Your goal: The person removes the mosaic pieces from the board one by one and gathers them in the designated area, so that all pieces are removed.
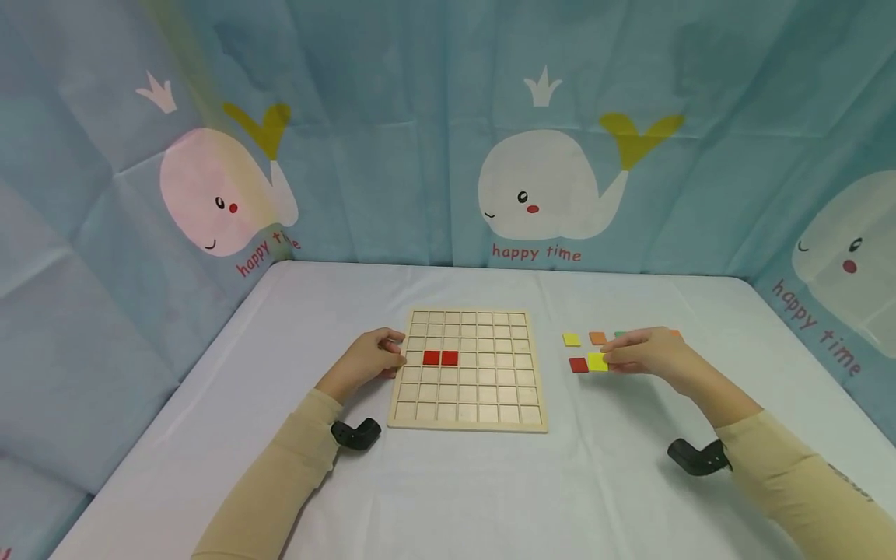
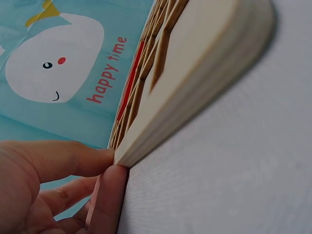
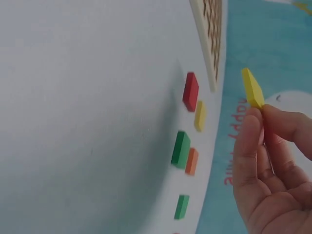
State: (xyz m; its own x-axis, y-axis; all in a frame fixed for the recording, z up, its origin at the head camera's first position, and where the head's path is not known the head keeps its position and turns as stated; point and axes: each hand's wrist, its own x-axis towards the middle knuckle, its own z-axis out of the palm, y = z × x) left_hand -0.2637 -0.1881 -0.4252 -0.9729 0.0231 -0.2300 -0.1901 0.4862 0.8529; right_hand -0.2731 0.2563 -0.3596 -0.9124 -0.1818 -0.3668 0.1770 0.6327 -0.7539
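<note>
A wooden grid board lies on the table, with two red tiles side by side in its squares. My left hand is at the board's left edge; in the left wrist view, thumb and finger pinch that edge. Between thumb and fingertips, my right hand holds a yellow square tile, raised above the table in the right wrist view. Loose tiles lie under and beside this hand: a red one, another yellow one, an orange one and green ones.
A white cloth covers the table. Blue curtains with printed whales stand behind and at both sides. Black curved devices are worn at both wrists. Another orange tile shows behind the right hand.
</note>
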